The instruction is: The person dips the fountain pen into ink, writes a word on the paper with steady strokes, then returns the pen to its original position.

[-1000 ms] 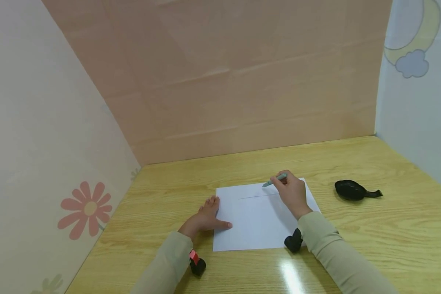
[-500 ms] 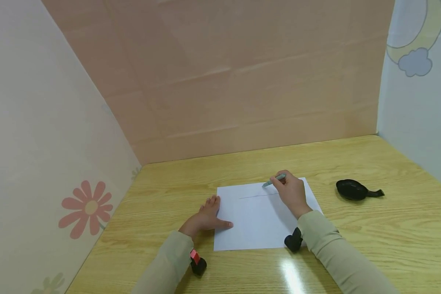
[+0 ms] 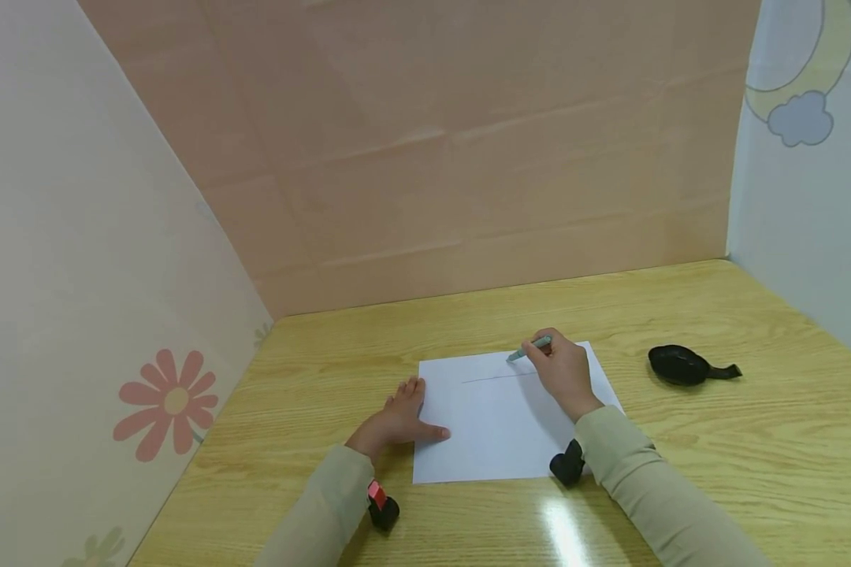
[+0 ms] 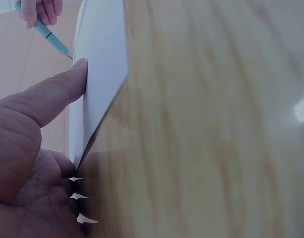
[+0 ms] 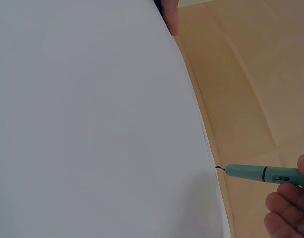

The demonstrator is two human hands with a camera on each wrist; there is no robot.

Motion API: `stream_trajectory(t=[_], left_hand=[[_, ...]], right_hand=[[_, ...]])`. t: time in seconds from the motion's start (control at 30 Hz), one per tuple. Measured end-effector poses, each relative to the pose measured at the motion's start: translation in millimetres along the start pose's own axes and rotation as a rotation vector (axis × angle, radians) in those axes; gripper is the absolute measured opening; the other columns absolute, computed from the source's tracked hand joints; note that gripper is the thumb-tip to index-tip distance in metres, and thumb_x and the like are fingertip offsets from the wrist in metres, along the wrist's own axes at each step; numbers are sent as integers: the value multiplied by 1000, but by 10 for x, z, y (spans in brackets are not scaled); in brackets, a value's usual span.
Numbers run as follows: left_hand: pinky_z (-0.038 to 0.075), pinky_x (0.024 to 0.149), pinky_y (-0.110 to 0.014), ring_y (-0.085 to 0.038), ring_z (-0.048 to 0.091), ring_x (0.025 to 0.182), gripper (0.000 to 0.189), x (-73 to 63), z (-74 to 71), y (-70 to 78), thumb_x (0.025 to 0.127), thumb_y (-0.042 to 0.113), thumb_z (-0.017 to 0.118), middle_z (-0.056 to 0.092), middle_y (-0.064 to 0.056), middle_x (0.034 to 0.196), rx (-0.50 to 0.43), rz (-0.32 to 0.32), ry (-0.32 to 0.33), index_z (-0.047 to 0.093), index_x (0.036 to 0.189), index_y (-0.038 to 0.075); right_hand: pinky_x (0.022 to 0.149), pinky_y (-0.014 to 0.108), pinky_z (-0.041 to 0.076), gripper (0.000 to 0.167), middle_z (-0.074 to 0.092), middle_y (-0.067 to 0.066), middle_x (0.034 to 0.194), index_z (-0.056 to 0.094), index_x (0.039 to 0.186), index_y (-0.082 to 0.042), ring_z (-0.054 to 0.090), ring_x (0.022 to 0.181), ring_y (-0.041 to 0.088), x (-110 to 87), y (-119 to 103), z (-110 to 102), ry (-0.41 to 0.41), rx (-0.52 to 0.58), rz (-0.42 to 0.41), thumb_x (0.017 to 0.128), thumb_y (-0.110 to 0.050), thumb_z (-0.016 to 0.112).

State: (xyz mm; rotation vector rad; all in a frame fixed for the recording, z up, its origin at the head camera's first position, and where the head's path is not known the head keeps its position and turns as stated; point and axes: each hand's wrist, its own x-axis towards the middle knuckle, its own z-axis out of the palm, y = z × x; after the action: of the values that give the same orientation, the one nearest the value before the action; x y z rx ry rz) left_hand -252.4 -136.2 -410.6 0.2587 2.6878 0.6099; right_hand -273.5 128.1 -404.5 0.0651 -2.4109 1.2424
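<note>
A white sheet of paper (image 3: 492, 441) lies on the wooden table, with one thin dark line (image 3: 496, 378) across its upper part. My right hand (image 3: 566, 378) pinches a teal fountain pen (image 3: 530, 348) between thumb and fingers. The pen slants down to the left, its nib at the paper above the line; in the right wrist view the metal nib (image 5: 219, 167) shows at the sheet's far edge. At the left edge of the sheet rests my left hand (image 3: 397, 417), fingers spread and straight. Its thumb (image 4: 67, 89) lies over the paper.
A glossy black spoon-shaped object (image 3: 681, 366) with a short handle lies on the table (image 3: 752, 441) to the right of the paper. Black wrist cameras hang below both sleeves, the right one (image 3: 567, 465) overlapping the sheet. Walls stand behind and at both sides.
</note>
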Motion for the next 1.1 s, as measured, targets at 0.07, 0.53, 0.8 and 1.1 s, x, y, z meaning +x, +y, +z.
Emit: stream_trajectory(t=[0.07, 0.53, 0.8, 1.1], left_hand=[[6, 114, -49, -31, 1, 143, 106, -2, -4, 4, 75, 47, 72, 4, -15, 156, -3, -6, -3, 10, 148, 1], [8, 114, -49, -32, 2, 143, 105, -23, 3, 20, 75, 46, 72, 6, -16, 155, 14, -2, -6, 11, 147, 0], [8, 114, -50, -33, 2, 142, 104, -75, -23, 64, 77, 44, 71, 6, -19, 155, 7, 18, -10, 10, 147, -3], [7, 114, -50, -33, 2, 142, 104, -77, -42, 73, 77, 44, 72, 6, -18, 155, 0, 2, -4, 10, 147, -2]], right_hand=[[54, 24, 41, 18, 67, 14, 79, 61, 90, -2, 60, 72, 24, -4, 2, -3, 3, 0, -3, 88, -20, 63], [52, 24, 39, 18, 64, 12, 76, 61, 88, -3, 52, 63, 18, -65, -7, -46, -10, -7, 2, 88, -21, 63], [53, 25, 39, 19, 63, 11, 78, 61, 90, -3, 48, 63, 18, -108, -32, -89, -52, 15, 47, 90, -22, 60], [53, 26, 38, 18, 62, 9, 76, 61, 89, -4, 47, 62, 17, -147, -66, -114, -55, 19, 68, 89, -23, 61]])
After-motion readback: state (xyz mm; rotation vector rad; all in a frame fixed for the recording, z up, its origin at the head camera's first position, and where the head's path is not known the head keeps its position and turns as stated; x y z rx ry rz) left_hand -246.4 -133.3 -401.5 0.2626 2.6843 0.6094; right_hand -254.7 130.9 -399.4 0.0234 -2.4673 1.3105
